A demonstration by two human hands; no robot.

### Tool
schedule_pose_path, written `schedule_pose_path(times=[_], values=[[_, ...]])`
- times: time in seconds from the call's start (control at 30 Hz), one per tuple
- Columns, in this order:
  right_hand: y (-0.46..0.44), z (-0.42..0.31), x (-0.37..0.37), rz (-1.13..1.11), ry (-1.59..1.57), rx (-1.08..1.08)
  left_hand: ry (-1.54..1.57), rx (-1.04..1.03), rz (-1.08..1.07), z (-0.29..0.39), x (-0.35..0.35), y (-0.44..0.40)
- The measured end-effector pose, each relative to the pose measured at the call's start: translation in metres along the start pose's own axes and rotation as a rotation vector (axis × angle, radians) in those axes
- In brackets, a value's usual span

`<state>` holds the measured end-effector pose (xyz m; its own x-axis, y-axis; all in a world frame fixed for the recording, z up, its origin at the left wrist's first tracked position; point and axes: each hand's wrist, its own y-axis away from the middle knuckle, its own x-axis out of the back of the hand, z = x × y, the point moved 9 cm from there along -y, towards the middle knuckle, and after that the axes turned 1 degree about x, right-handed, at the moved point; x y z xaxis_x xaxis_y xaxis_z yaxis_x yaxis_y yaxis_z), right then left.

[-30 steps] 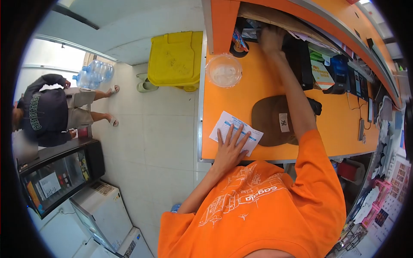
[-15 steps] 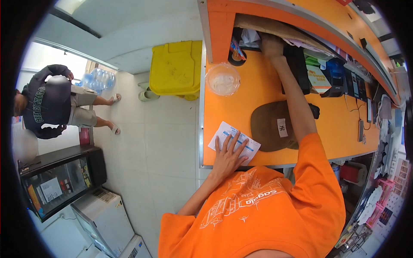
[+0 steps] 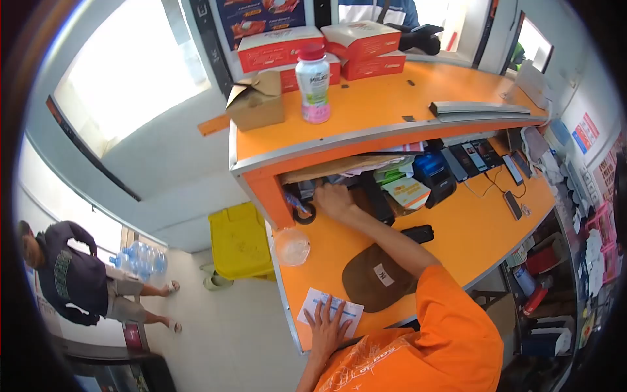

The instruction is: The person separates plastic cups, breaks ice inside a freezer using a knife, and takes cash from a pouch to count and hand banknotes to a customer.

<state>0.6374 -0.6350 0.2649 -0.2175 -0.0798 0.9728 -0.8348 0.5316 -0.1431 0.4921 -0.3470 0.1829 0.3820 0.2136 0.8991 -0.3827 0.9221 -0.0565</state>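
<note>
My left hand [image 3: 326, 325] lies flat with fingers spread on a white printed paper slip [image 3: 353, 313] at the counter's front left. Under the raised shelf, my right hand [image 3: 334, 200] reaches in among papers and small items. Its fingers are mostly hidden, so whether they grip anything does not show. Just left of it sit a roll of black tape [image 3: 305, 213] and a small colourful packet [image 3: 294, 201]. A black box [image 3: 375, 204] stands to its right. Below my right forearm rests a brown cap [image 3: 369, 277], and a clear plastic cup [image 3: 292, 247] stands near the left edge.
On the upper shelf are a pink-and-white bottle [image 3: 314, 85], a brown carton [image 3: 256, 101] and red-white boxes [image 3: 362, 49]. Several phones [image 3: 473, 157] lie at the right. A yellow bin [image 3: 240, 242] stands left of the counter. Another person [image 3: 72, 274] stands farther left.
The view has tilted up, bringing the upper shelf and its boxes into sight. My left hand stays on the slip; my right hand remains under the shelf and shows more clearly.
</note>
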Motion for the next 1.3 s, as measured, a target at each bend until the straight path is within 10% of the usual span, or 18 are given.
schedule_pose_path(times=[0.77, 1.13, 1.3], values=[[0.221, 0.022, 0.115, 0.180, -0.770, -0.107, 0.114, -0.238, -0.110, 0.029, -0.010, -0.005], [0.260, -0.012, 0.071, -0.110, -1.085, -0.176, 0.507, 0.045, 0.259, 0.024, 0.003, -0.013], [0.271, -0.022, 0.074, -0.180, -1.035, 0.001, 1.312, 0.446, 0.447, 0.011, 0.034, -0.018]])
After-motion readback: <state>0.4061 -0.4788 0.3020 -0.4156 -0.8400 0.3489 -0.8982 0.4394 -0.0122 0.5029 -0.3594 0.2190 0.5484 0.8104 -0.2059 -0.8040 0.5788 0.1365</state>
